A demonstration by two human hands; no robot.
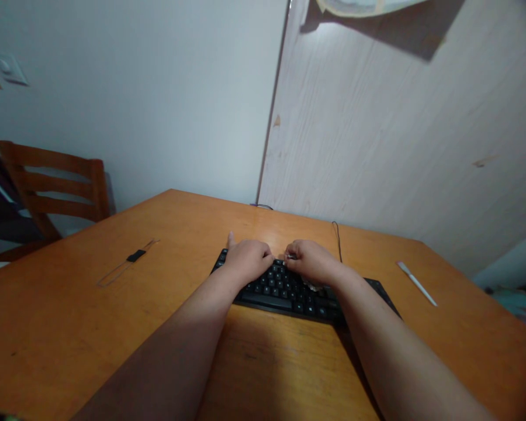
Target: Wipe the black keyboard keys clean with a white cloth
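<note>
A black computer keyboard (267, 301) lies on the wooden table in front of me, partly covered by both hands and my right forearm. Over its left rear part is my left hand (249, 259), fingers curled down and one digit sticking up at the far side; it appears to grip the keyboard's back edge. My right hand (312, 260) is closed above the rear middle keys, fingertips pinched together. Something small and whitish shows at those fingertips, too small to name. Below the right palm, a pale crumpled edge (312, 286) shows against the keys.
On the left of the wooden table (92, 333) lies a wire keycap puller with a black grip (136, 255). A small white-handled brush (418, 285) lies to the right. Behind the keyboard runs a black cable (338, 240). A wooden chair (61, 181) stands at the left.
</note>
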